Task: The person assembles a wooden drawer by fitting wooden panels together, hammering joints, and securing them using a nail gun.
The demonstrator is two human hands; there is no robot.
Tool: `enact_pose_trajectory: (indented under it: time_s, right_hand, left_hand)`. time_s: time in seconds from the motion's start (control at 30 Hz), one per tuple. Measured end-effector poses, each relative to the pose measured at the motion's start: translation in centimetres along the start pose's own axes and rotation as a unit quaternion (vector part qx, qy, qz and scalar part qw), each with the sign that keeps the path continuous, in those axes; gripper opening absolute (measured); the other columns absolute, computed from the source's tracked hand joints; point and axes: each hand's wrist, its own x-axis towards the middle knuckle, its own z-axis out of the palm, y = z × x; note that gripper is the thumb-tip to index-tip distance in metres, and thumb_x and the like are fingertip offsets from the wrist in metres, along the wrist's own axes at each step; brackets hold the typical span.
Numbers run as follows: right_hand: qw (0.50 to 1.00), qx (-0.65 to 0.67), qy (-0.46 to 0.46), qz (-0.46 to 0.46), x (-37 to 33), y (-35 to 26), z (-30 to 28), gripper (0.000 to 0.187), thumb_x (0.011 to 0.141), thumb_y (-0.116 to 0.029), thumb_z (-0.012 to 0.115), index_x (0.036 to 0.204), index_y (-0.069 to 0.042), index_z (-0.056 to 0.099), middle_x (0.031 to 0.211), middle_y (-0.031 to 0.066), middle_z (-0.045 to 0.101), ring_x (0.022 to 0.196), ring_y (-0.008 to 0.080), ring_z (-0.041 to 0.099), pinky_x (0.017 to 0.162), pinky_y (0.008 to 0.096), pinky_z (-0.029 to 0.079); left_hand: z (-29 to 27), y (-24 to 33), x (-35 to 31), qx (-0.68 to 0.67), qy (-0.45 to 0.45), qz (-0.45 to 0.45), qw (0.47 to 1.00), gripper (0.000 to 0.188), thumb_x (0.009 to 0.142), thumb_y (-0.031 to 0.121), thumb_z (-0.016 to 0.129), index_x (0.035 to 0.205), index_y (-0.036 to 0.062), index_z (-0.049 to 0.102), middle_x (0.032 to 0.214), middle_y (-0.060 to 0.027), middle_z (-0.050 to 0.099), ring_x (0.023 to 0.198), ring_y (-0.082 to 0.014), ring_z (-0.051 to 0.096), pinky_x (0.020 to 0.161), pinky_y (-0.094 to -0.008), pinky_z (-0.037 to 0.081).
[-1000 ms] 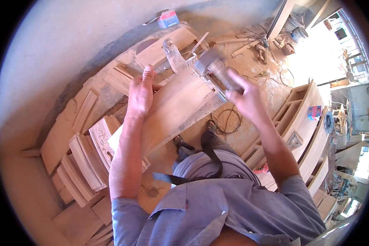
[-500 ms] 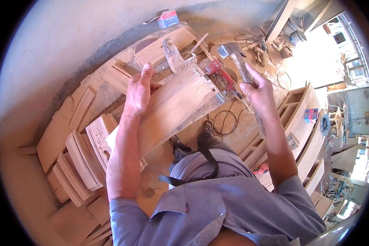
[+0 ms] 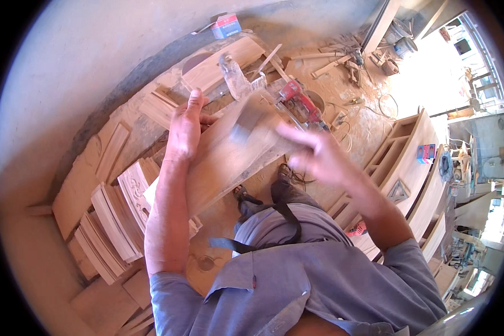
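Observation:
A pale, smooth wooden board (image 3: 215, 168) lies slanted in front of me on the workbench. At its left edge my left hand (image 3: 186, 131) is closed round it, thumb pointing up. My right hand (image 3: 318, 155), smeared by motion, is closed on a hammer (image 3: 247, 124) over the far half of the board. The hammer's head is a grey blur, and I cannot tell whether it touches the wood. Beyond the board's far right corner lies a red nail gun (image 3: 300, 102). A dusty, translucent plastic bottle (image 3: 234, 78) sits past the far end.
Carved and moulded wooden pieces (image 3: 111, 215) stand in a row at the left. A red and blue box (image 3: 225, 26) sits near the wall. On the right stands a long wooden frame (image 3: 414, 137) with a small box (image 3: 425, 153) on it. Cords (image 3: 344, 131) trail across the dusty floor.
My right hand has swung the hammer leftward and down, from raised beside the nail gun to over the board. The left hand keeps its hold, nearly unmoved.

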Motion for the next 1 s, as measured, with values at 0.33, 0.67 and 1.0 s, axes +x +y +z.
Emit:
enact_pose_trajectory:
  time_s: [0.33, 0.67, 1.0]
  right_hand:
    - [0.989, -0.055, 0.136, 0.015, -0.3, 1.5, -0.6, 0.067, 0.088, 0.002, 0.072, 0.151, -0.016, 0.056, 0.119, 0.0161, 0.073, 0.088, 0.0226, 0.072, 0.082, 0.0348, 0.056]
    - [0.991, 0.070, 0.109, 0.037, -0.9, 0.8, 1.3, 0.068, 0.089, -0.005, 0.073, 0.153, -0.006, 0.049, 0.130, 0.0218, 0.070, 0.113, 0.0276, 0.071, 0.102, 0.0367, 0.050]
    - [0.998, 0.032, 0.043, 0.015, -2.5, 0.7, 0.8, 0.071, 0.091, -0.008, 0.073, 0.156, -0.013, 0.047, 0.132, 0.0194, 0.068, 0.106, 0.0267, 0.069, 0.094, 0.0378, 0.052]
  left_hand:
    - [0.3, 0.1, 0.3, 0.007, -0.011, 0.007, 1.000, 0.081, 0.105, 0.063, 0.045, 0.143, -0.0090, 0.050, 0.088, -0.0204, 0.072, 0.068, -0.0163, 0.064, 0.066, -0.0303, 0.051]
    - [0.1, -0.4, 0.1, -0.007, -0.019, 0.000, 1.000, 0.080, 0.106, 0.062, 0.045, 0.144, -0.0086, 0.048, 0.089, -0.0205, 0.073, 0.071, -0.0159, 0.066, 0.068, -0.0286, 0.053]
    - [0.0, -2.1, 0.4, 0.109, -0.017, 0.137, 0.984, 0.042, 0.102, 0.030, 0.068, 0.126, -0.0048, 0.069, 0.090, -0.0106, 0.075, 0.077, -0.0136, 0.066, 0.073, -0.0280, 0.053]
